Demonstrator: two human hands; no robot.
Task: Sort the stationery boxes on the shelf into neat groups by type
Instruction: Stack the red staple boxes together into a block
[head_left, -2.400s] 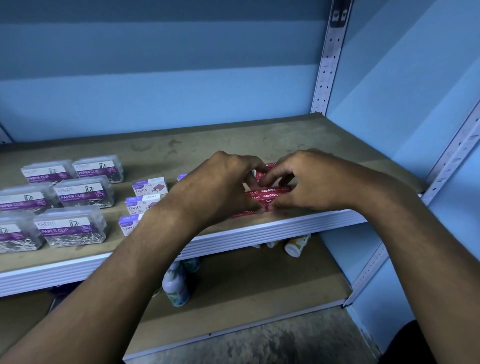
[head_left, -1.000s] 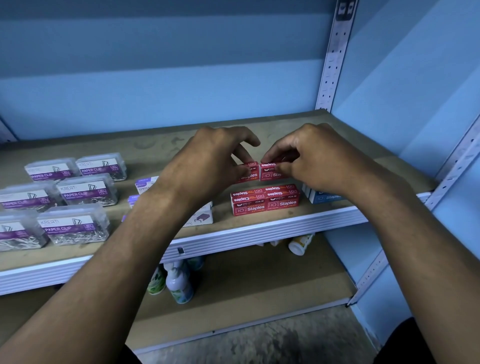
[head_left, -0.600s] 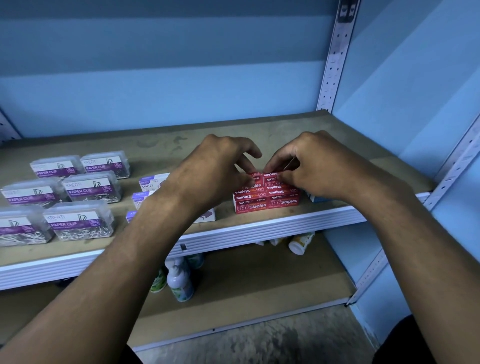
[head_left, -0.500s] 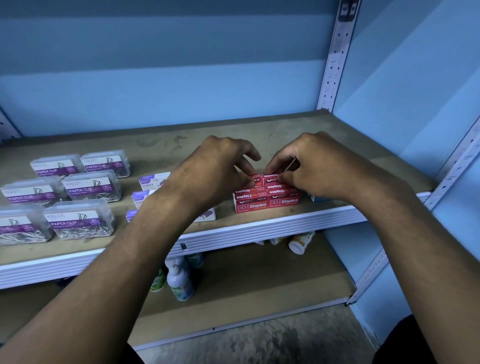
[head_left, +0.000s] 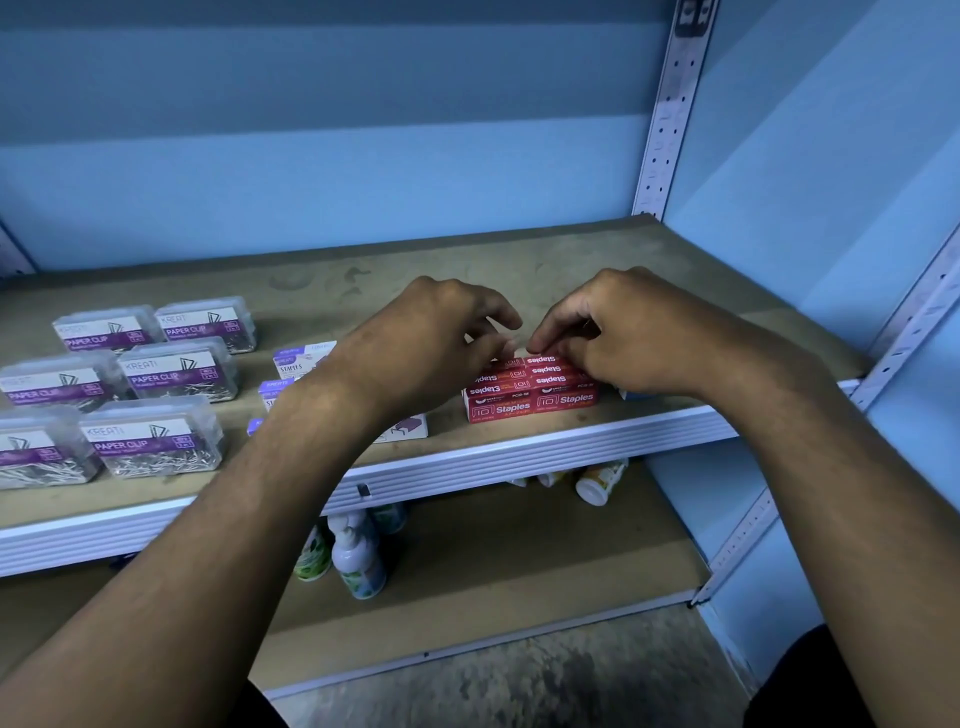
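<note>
A stack of red staples boxes (head_left: 530, 392) stands near the shelf's front edge, right of centre. My right hand (head_left: 628, 332) has curled fingers pinching the far end of the top red box. My left hand (head_left: 431, 343) hovers just left of the stack, fingers loosely spread and blurred, holding nothing. White-and-purple staples boxes (head_left: 298, 359) lie in a column behind my left forearm, partly hidden. Clear paper clip boxes (head_left: 156, 441) with purple labels sit in rows at the left.
A small blue box (head_left: 632, 395) peeks out under my right hand. The wooden shelf board (head_left: 519, 260) has a white front rail (head_left: 519, 457) and perforated uprights (head_left: 670, 104) at the right. Small bottles (head_left: 358, 561) stand on the lower shelf.
Both hands brought two red boxes down onto the red stack. My left hand's fingers have since come off the stack, while the right hand stays on the top box.
</note>
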